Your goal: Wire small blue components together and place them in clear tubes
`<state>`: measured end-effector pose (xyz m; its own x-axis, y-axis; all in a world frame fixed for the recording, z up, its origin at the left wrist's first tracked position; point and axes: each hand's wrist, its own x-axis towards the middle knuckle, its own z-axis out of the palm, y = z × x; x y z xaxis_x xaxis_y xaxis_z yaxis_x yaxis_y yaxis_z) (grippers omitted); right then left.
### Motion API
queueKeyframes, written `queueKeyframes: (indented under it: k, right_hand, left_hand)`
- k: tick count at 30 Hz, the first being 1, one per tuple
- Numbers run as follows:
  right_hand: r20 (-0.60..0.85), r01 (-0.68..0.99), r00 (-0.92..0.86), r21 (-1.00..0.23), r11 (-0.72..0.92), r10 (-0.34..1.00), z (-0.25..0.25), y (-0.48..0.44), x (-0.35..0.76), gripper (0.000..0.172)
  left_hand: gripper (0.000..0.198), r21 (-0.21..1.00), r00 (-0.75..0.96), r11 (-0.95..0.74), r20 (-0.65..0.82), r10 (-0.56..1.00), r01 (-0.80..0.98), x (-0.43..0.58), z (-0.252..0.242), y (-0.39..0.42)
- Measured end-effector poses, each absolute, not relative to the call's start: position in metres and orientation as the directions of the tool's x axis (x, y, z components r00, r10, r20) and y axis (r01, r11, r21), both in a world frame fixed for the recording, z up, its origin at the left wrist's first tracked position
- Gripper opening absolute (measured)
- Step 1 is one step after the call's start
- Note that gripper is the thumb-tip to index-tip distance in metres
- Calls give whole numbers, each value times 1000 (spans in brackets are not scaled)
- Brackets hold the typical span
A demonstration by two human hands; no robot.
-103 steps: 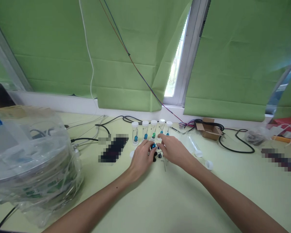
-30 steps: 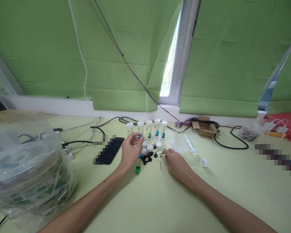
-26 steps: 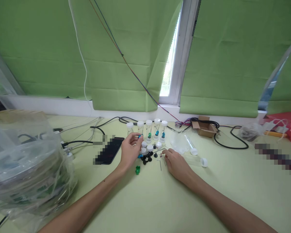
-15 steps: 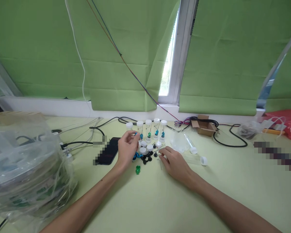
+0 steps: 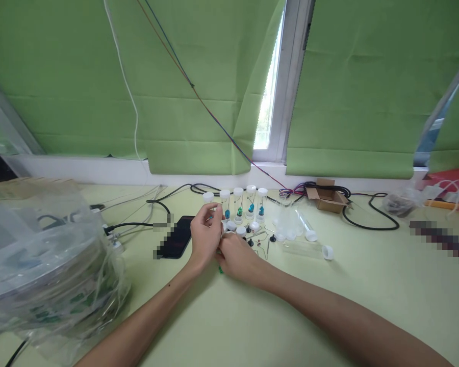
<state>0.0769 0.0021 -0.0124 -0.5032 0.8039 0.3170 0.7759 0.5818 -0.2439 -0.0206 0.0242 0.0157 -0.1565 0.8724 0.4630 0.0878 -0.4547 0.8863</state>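
Observation:
My left hand (image 5: 205, 235) has its fingers curled together over the small parts; whatever it grips is hidden. Against it, my right hand (image 5: 240, 256) is closed, its fingertips meeting the left ones, and its contents cannot be seen. Behind the hands stand several clear tubes with white caps, one holding a green piece (image 5: 239, 210) and another a blue piece (image 5: 261, 210). Loose white caps (image 5: 240, 231), a black piece (image 5: 273, 238) and thin metal wires (image 5: 268, 248) lie by my right hand. A green piece (image 5: 221, 270) shows just below the fingers.
A dark phone (image 5: 180, 237) lies left of the hands. At far left sits a large plastic-wrapped bundle (image 5: 57, 270). An open cardboard box (image 5: 329, 204), black cables (image 5: 371, 229) and a clear tube lying down (image 5: 302, 248) are on the right.
My right hand has moved left from beside the wires to meet my left hand, covering the blue and some black pieces. The view has shifted slightly.

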Motion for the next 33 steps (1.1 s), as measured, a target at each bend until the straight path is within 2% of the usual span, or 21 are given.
queueKeyframes:
  k: [6,13,18,25,31,33]
  right_hand:
    - [298,814,-484,-192,548,823,-19,5,76,18]
    - [312,797,-512,-175,578,800,-26,8,72,18]
    - [318,787,-531,-159,597,785,-24,8,69,25]
    - [298,765,-571,-145,627,765,-28,14,69,23]
    - [298,757,-571,-171,631,765,-21,8,80,21]
    - [335,726,-561,-240,645,757,-17,2,88,19]
  left_hand:
    - [25,886,-150,-457,463,874,75,-19,13,25]
    - [28,873,-163,-467,485,859,136,-18,14,21]
    - [27,872,-152,-467,486,861,145,-17,15,19]
    - [27,867,-155,-471,494,856,164,-17,14,19]
    - [25,860,-158,-481,506,848,171,-17,12,20]
    - [25,857,-167,-484,511,843,177,-17,12,21]
